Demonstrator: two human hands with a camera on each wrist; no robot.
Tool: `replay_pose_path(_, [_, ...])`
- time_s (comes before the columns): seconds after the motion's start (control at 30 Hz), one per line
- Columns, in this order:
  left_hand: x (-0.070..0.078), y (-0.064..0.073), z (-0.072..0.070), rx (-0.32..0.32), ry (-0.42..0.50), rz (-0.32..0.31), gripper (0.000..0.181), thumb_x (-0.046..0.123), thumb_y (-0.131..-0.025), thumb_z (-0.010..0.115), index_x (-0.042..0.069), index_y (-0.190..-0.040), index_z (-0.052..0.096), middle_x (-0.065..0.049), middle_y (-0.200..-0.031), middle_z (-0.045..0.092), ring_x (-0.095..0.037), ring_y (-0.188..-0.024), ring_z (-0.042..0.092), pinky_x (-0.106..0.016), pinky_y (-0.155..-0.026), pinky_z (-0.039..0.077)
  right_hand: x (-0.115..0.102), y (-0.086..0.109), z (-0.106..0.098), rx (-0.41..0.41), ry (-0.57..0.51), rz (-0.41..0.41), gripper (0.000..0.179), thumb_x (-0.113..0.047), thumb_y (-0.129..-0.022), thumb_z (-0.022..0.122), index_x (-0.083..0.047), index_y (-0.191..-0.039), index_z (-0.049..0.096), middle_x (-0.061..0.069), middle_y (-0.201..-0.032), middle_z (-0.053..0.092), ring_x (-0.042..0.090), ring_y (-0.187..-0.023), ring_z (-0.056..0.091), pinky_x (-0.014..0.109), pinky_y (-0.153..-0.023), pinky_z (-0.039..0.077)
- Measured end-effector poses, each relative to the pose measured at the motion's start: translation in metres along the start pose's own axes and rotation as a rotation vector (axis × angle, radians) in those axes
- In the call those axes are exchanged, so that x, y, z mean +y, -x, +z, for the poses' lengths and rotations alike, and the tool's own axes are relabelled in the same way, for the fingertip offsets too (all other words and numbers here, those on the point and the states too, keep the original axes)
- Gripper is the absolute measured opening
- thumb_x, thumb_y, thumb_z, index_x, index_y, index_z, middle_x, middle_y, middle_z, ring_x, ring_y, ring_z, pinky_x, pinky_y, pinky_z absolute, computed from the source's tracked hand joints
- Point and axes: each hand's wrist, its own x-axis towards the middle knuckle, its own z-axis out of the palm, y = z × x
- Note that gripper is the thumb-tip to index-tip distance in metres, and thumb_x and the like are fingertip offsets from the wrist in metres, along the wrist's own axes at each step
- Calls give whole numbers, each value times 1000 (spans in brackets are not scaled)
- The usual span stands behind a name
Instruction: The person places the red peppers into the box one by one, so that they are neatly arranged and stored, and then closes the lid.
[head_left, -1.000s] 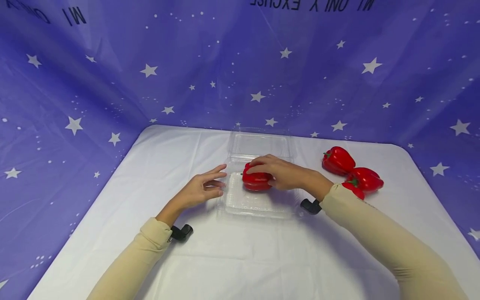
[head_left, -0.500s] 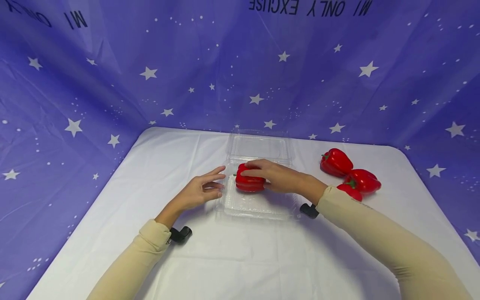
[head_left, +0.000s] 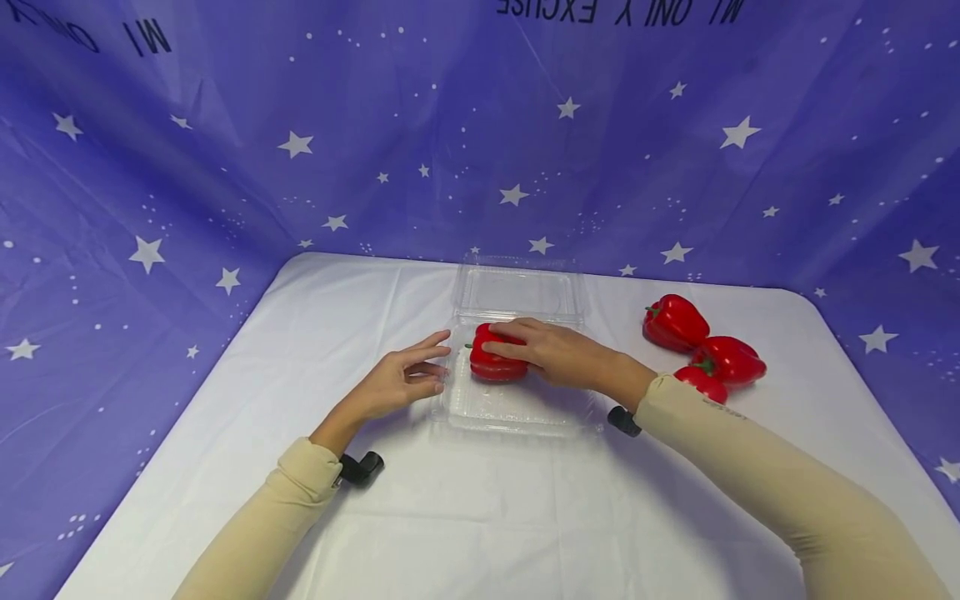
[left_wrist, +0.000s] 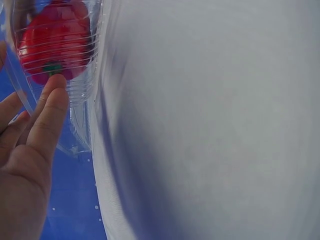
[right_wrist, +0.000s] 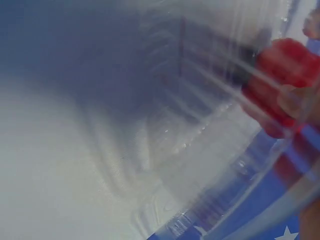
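A clear plastic clamshell box (head_left: 517,423) lies with its lid (head_left: 517,292) folded back away from me. Inside its left half is a red bell pepper (head_left: 497,368), green stem toward the left. My right hand (head_left: 570,357) holds this pepper from above and the right, fingers over its top; in the right wrist view the thumb (right_wrist: 292,102) lies against its side. My left hand (head_left: 393,383) has its fingers loosely extended at the box's left wall. In the left wrist view, fingertips (left_wrist: 58,82) meet the ribbed wall, with the pepper (left_wrist: 57,45) seen through the plastic.
Three more red bell peppers lie together at the right: one at the back (head_left: 675,322), one (head_left: 731,360) to its right, and one (head_left: 701,382) partly behind the right sleeve. A white cloth (head_left: 450,517) covers the table; a blue star-patterned curtain (head_left: 450,125) stands behind it.
My right hand has moved the pepper left within the box, toward its left wall, and the pepper has stayed there over the last half second. My left hand has barely moved.
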Motion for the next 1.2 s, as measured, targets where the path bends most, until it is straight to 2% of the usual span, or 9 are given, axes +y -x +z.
replay_pose_path(0.13, [1,1,0,-2,12,0,58,-2,-89,68,-10,-142,46,-14,-164,29,-43,-122,61,-31,-103,55,1,0,3,2,58,-5,76,-4,-85,74,-28,-150,44,7,-154,46,30,-135,51,44,-108,53])
replay_pose_path(0.5, [1,1,2,-5,21,-9,58,-4,-88,67,-10,-142,46,-12,-164,29,-42,-122,62,-28,-101,56,-2,-4,13,47,84,-24,76,-9,-86,76,-29,-151,42,7,-154,46,30,-133,52,45,-107,53])
replay_pose_path(1.2, [0,1,-1,-15,31,1,56,-4,-89,66,-7,-143,48,-11,-164,29,-42,-122,61,-27,-101,56,-8,-8,19,71,31,18,85,-7,-80,79,-27,-152,41,4,-159,40,30,-140,44,48,-107,51])
